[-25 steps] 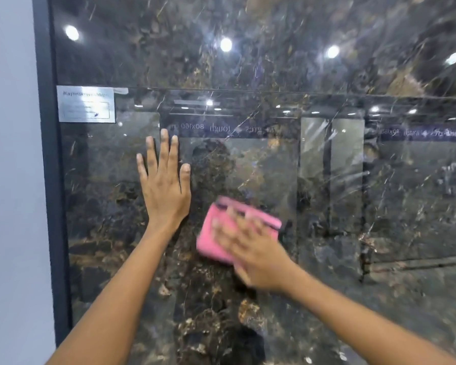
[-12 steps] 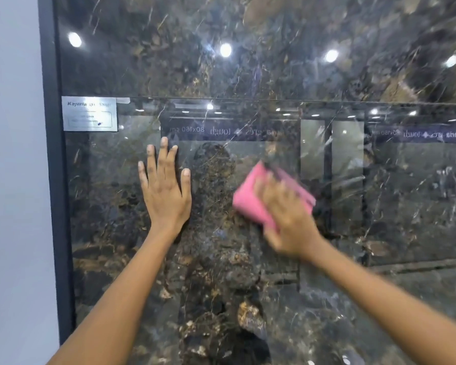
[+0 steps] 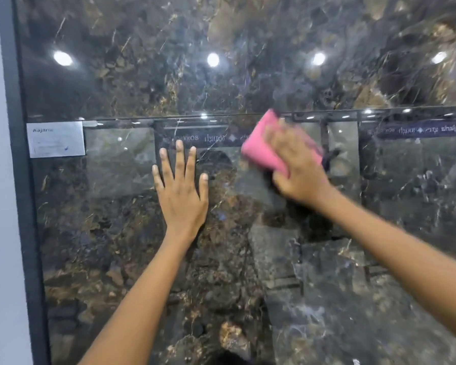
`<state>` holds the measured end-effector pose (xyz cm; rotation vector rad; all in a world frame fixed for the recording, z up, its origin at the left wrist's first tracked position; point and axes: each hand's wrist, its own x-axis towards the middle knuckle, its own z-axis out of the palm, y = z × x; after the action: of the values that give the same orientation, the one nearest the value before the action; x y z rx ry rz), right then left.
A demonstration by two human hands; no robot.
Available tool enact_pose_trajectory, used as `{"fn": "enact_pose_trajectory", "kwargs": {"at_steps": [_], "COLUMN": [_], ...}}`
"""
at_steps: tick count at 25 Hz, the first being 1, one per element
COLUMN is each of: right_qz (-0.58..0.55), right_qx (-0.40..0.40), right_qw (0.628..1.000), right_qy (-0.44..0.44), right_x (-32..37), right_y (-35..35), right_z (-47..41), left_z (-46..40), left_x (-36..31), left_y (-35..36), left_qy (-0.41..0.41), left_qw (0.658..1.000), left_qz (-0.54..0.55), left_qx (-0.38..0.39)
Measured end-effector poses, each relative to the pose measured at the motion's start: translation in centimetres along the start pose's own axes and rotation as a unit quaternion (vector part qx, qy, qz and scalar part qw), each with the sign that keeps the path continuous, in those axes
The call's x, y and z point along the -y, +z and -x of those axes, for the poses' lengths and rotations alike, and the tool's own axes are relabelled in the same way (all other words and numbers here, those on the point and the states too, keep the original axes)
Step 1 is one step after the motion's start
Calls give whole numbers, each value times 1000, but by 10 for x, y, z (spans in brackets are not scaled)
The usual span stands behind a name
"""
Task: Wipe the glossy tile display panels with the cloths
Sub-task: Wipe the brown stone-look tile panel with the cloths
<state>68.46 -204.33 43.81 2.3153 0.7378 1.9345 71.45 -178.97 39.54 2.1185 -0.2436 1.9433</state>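
- The dark marble-look panel (image 3: 248,272) stands upright and fills the view, its long edge running up beside the black frame (image 3: 19,180) on the left; a thin seam (image 3: 221,116) crosses it level, splitting an upper tile from a lower one; the gloss mirrors ceiling lights, so I judge streaks would show plainly if the cloth is dirty or pressed unevenly.
- The left hand (image 3: 181,193) lies flat on the lower tile, fingers straight and spread, holding nothing; bare skin on gloss will likely leave a print that needs a second pass.
- The right hand (image 3: 298,164) presses on the cloth with fingers that look extended; it is blurred, so whether any finger curls round the edge I cannot tell.
- The pink cloth (image 3: 261,143) lies against the panel just under the seam, its long axis tilted from upper left to lower right, top corner touching the seam; a loose hold could let it slip.
- The white label (image 3: 56,139) sits at the tile's left edge; a hard swipe might lift it.
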Motion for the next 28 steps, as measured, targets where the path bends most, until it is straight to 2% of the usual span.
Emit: {"fn": "enact_pose_trajectory", "kwargs": {"at_steps": [1, 3, 4, 5, 7, 9, 10, 12, 13, 14, 15, 17, 18, 19, 20, 21, 22, 23, 24, 25, 26, 28], "right_qz": [-7, -34, -38, -47, -14, 6, -8, -44, -57, -67, -62, -43, -22, -3, -4, -10, -27, -42, -43, -38, -29, 21], "right_qx": [60, 218, 278, 301, 191, 44, -14, -45, -31, 3, 40, 146, 162, 129, 86, 43, -17, -59, -76, -61, -21, 101], "right_qw": [996, 957, 931, 913, 941, 988, 997, 998, 998, 997, 988, 938, 917, 928, 964, 993, 999, 990, 985, 992, 999, 965], "right_qy": [-61, -191, -234, -271, -280, -148, -82, 15, 10, -39, -134, -310, -363, -350, -251, -105, 35, 122, 147, 108, 3, -240], "right_x": [18, 47, 52, 47, 16, -27, -46, -48, -39, -22, 1, 26, 16, -1, -16, -32, -43, -45, -36, -20, 2, 34], "right_y": [5, 3, 0, -4, -2, -12, -21, -22, -11, 0, 12, 14, 14, 12, 6, -6, -21, -28, -22, -11, 4, 14], "right_z": [37, 98, 107, 99, 50, -20, -46, -47, -20, 19, 67, 132, 131, 110, 80, 44, 10, -8, -9, 4, 29, 81], "left_z": [0, -1, 0, 1, 1, 0, 2, 12, 18, 23, 26, 29, 29, 28, 28, 28, 30, 31, 30, 30, 29, 29], "left_x": [1, 1, 0, -1, 0, 1, 2, 4, 5, 6, 7, 8, 7, 8, 8, 9, 9, 9, 9, 9, 9, 10], "left_y": [0, 0, 1, 2, 2, 0, -1, -3, -4, -5, -6, -6, -5, -4, -4, -3, -2, -2, -2, -2, -3, -2], "left_qy": [1, 2, 1, 1, 4, 1, 0, 3, 7, 7, 6, 7, 7, 7, 5, 5, 7, 9, 11, 12, 12, 15], "left_qw": [1000, 1000, 1000, 1000, 1000, 1000, 1000, 1000, 1000, 999, 999, 999, 999, 999, 999, 999, 999, 999, 1000, 1000, 1000, 1000], "left_qz": [-2, -9, -13, -14, -16, -14, -12, -13, -18, -23, -24, -26, -28, -30, -29, -27, -26, -25, -24, -21, -17, -16], "left_qx": [-1, -3, -5, -6, -4, 3, 8, 16, 20, 25, 30, 37, 36, 33, 32, 29, 24, 20, 17, 15, 13, 10]}}
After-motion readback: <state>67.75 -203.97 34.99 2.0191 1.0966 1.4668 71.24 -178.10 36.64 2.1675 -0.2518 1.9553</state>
